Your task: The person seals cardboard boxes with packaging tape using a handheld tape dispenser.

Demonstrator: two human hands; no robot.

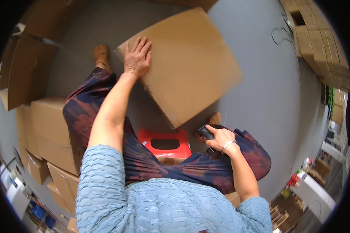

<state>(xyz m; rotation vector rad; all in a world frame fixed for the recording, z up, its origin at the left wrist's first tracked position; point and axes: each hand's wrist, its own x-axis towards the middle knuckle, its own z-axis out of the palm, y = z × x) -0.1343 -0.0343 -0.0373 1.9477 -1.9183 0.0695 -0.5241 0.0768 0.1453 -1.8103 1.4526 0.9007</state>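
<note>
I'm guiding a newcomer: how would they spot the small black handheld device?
Find the large brown cardboard box under the bare left hand. Below its lower right edge, the bare right hand grips the small black handheld device. Black sets it apart from the bright red plastic frame nearby.

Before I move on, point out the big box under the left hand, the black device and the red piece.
Box (184, 68): head view, middle of its large face.
Black device (205, 132): head view, its exposed dark body.
Red piece (184, 145): head view, solid part right of its opening.
</note>
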